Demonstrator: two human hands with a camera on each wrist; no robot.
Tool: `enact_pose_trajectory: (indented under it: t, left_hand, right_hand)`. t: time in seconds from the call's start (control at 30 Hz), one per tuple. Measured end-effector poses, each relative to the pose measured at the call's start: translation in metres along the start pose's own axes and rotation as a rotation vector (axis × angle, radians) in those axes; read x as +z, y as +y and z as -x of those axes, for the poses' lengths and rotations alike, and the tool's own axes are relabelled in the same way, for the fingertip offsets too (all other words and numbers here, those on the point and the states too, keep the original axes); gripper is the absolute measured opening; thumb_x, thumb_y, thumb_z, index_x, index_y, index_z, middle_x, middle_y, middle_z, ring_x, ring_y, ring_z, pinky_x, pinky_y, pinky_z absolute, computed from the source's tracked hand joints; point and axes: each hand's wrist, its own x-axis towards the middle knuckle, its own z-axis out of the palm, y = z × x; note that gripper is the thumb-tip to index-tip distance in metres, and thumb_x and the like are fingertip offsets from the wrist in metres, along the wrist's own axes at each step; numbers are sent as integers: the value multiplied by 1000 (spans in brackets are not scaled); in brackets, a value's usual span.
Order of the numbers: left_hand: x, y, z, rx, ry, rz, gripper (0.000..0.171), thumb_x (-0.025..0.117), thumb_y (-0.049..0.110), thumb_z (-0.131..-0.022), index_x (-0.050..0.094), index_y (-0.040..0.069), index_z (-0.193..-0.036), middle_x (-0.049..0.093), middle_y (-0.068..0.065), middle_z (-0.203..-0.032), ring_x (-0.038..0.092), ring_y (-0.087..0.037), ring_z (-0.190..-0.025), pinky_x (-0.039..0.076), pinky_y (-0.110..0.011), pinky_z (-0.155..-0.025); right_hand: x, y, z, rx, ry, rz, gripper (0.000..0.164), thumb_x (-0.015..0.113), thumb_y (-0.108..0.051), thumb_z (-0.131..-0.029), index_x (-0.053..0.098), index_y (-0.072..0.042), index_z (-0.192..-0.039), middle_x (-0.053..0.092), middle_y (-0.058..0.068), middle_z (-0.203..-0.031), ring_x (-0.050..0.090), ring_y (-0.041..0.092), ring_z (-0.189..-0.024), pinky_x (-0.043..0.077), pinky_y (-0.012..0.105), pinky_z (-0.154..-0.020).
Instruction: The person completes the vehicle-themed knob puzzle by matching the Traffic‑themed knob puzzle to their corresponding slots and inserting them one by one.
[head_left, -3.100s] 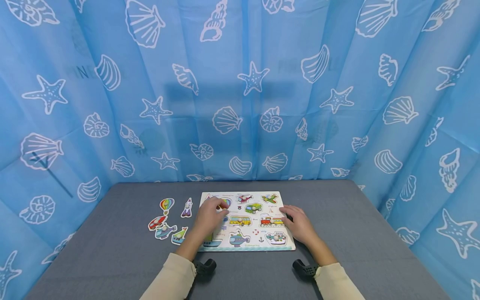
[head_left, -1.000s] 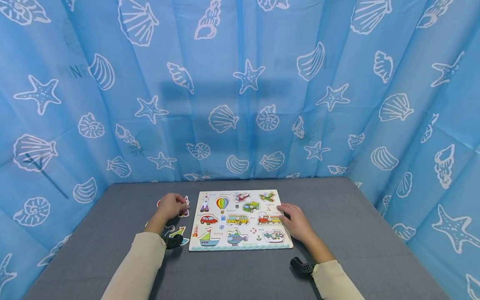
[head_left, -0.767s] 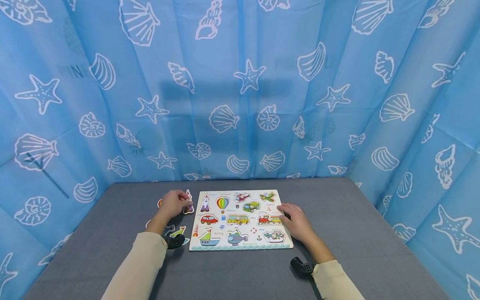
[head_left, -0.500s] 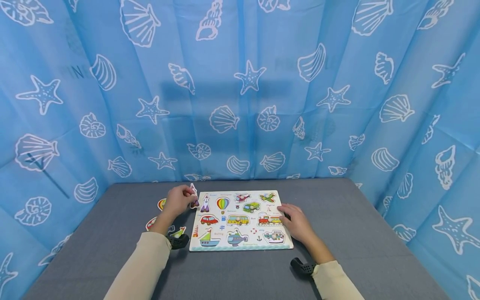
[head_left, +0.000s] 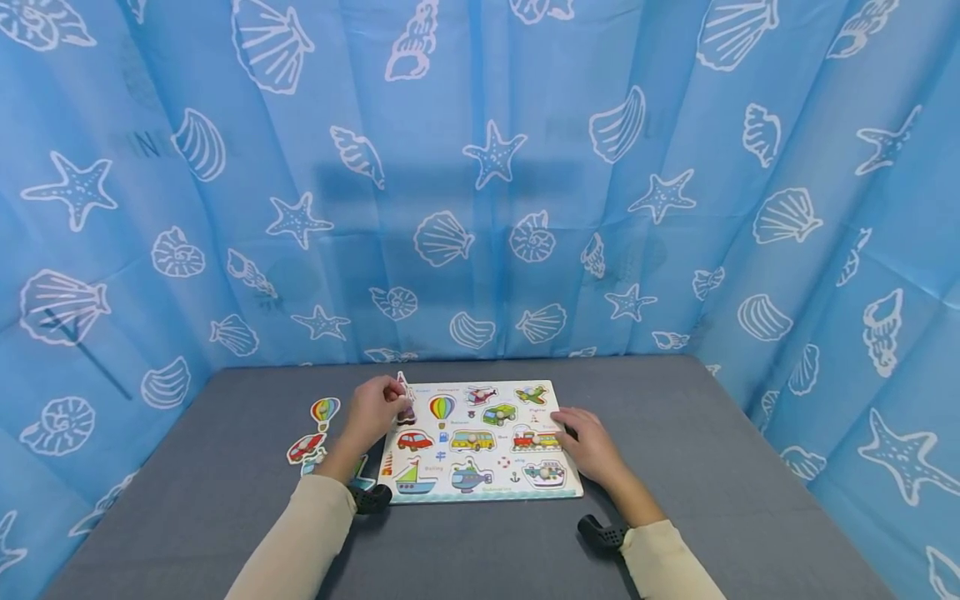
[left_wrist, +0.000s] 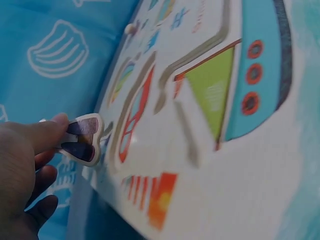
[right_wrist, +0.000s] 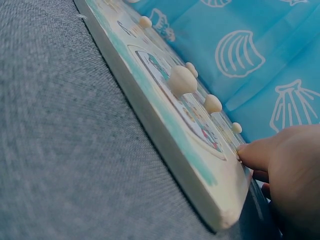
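Observation:
My left hand (head_left: 375, 410) pinches a rocket puzzle piece (left_wrist: 86, 138) between thumb and fingers. It holds the piece over the upper left corner of a white wooden peg puzzle board (head_left: 450, 458), overlapping the printed rocket. In the left wrist view the piece's purple base faces the camera, tilted and close to the board's edge. At the board's right side, my right hand (head_left: 591, 443) rests with its fingertips on the edge, beside the train piece (head_left: 534, 439). The right wrist view shows one fingertip on the board's top and other fingers beside its edge.
Left of the board lie a balloon piece (head_left: 325, 411), a red car piece (head_left: 305, 448) and, partly behind the left forearm, a submarine piece (head_left: 312, 461) and a sailboat piece (head_left: 364, 481). Knobbed pieces such as the bus (head_left: 472, 440) sit in the board. A blue curtain (head_left: 480, 208) hangs behind the grey table (head_left: 480, 550).
My left hand came from the board to the rocket piece on the left, picked it up and carried it right to the board's upper left corner. My right hand stayed at the edge.

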Motion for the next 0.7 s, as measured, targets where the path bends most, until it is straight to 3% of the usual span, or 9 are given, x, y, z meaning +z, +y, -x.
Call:
enact_pose_trajectory:
  t: [0.37,0.7]
  left_hand:
    - [8,-2,-2,31,4,-111,15,77,18,-84,63,12,-85,53,-1,-79,48,-18,-72,39,-35,-64]
    - [10,-1,0,13,-16,-152,17,79,20,-83,65,12,-89,52,-1,-83,49,-19,-76,41,-36,-67]
  right_hand:
    - [-1,0,-3,13,-8,-11,38,62,-7,-94,59,2,-130,50,21,-139,36,42,-133,27,57,-105]
    - [0,-1,-1,11,2,-5,37,63,-6,-93,60,3,-128,51,22,-137,38,42,-131,29,57,-104]
